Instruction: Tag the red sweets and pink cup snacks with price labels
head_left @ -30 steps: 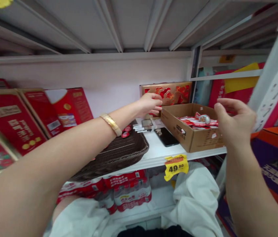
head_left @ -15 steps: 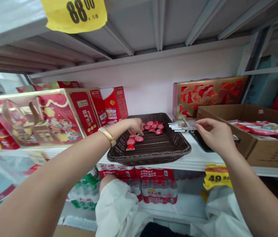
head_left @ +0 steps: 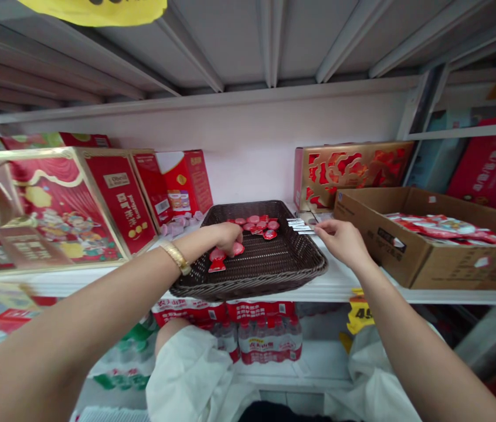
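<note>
A dark brown woven basket (head_left: 274, 281) stands on the white shelf with several small red wrapped sweets (head_left: 253, 220) inside, most of them at its back. My left hand (head_left: 227, 237), with a gold bracelet at the wrist, reaches into the basket's left half. Its fingers are closed and point down, the tips touching a round red sweet (head_left: 238, 249); whether they grip it is hidden. My right hand (head_left: 340, 237) is closed in a pinch just past the basket's right rim, beside several thin white strips (head_left: 299, 226). What lies between its fingertips is too small to make out.
Red gift boxes (head_left: 111, 199) stand on the left, with pale pink pieces (head_left: 180, 224) near them. A gold-red box (head_left: 357, 170) and an open carton (head_left: 450, 264) of red packets (head_left: 445, 225) are on the right. Bottled water packs (head_left: 269, 340) sit below. The upper shelf (head_left: 239, 47) hangs low overhead.
The view has shifted, so the shelf goods appear further left. My right hand has come closer to the white strips and the basket rim. My left hand stays low over the sweets.
</note>
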Tool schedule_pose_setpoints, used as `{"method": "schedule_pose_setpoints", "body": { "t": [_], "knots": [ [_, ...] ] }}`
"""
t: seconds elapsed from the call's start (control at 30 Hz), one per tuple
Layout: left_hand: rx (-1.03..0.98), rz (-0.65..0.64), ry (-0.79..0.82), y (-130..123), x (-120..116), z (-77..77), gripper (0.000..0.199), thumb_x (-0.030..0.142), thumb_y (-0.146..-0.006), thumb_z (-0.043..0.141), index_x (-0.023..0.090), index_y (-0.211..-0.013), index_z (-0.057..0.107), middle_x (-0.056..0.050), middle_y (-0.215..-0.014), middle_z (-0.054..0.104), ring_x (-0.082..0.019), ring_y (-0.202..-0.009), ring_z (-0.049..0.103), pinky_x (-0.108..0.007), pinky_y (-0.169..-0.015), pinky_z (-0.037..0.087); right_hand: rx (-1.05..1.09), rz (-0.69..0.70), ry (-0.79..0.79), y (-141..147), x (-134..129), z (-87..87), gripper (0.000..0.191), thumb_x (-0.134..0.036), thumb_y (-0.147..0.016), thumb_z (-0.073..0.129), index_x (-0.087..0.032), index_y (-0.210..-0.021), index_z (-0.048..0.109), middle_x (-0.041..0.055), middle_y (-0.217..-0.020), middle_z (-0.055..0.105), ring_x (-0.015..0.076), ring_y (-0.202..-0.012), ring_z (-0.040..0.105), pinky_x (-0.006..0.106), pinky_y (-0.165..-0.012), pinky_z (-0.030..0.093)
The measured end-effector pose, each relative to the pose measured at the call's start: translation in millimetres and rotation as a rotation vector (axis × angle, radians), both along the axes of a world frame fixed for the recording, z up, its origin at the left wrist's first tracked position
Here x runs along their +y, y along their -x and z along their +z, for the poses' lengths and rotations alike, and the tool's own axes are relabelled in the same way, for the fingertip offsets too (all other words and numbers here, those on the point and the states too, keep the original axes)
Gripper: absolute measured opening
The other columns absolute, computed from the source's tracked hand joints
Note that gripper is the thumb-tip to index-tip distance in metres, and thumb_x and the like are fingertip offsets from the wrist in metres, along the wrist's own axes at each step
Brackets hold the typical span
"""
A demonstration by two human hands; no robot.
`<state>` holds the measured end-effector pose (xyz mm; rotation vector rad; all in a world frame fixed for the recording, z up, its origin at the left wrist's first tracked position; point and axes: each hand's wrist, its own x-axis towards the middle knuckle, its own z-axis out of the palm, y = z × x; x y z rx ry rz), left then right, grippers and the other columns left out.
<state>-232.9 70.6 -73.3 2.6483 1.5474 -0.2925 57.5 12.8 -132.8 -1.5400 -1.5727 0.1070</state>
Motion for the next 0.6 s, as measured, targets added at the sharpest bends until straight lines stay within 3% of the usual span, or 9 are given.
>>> {"method": "schedule_pose_setpoints", "body": {
  "t": [0.1, 0.23, 0.4, 0.6],
  "knots": [
    [0.034, 0.005, -0.085, 1, 0, 1.9, 0.023, 0.041, -0.062, 0.073, 0.019, -0.059, 0.068, 0.000, -0.058, 0.059, -0.013, -0.056, 0.048, -0.025, -0.057, 0.032, 0.105, 0.043, -0.018, 0, 5, -4.7, 0.019, -0.036, -0.076, 0.062, -0.020, -0.077, 0.074, 0.0053, -0.074, 0.074, 0.0214, -0.069, 0.068, 0.030, -0.065, 0.047],
    [-0.177, -0.042, -0.085, 0, 1, 7.2, 0.024, 0.035, -0.069, 0.066, 0.017, -0.055, 0.061, 0.003, -0.049, 0.049, -0.010, -0.050, 0.040, -0.024, -0.053, 0.026, 0.233, 0.069, -0.052, 1, 9, -8.8, 0.023, -0.039, -0.073, 0.065, -0.019, -0.077, 0.074, 0.0067, -0.073, 0.074, 0.0211, -0.066, 0.067, 0.030, -0.063, 0.047],
    [-0.706, -0.010, 0.177, -19, -11, 17.1, 0.022, 0.036, -0.079, 0.060, 0.015, -0.073, 0.062, 0.002, -0.061, 0.056, -0.009, -0.053, 0.043, -0.023, -0.053, 0.030, 0.416, 0.166, -0.128, 9, -1, -3.8, 0.025, -0.039, -0.070, 0.068, -0.016, -0.080, 0.072, 0.0068, -0.073, 0.072, 0.0175, -0.062, 0.063, 0.029, -0.060, 0.047],
    [-1.124, 0.017, 0.492, -70, -44, 29.0, 0.020, 0.031, -0.086, 0.060, 0.013, -0.091, 0.069, 0.000, -0.062, 0.059, -0.006, -0.049, 0.046, -0.021, -0.050, 0.035, 0.721, 0.178, -0.410, 10, -45, 12.4, 0.027, -0.036, -0.069, 0.074, -0.017, -0.088, 0.070, 0.0024, -0.072, 0.068, 0.0132, -0.063, 0.059, 0.027, -0.062, 0.048]
  ]
}}
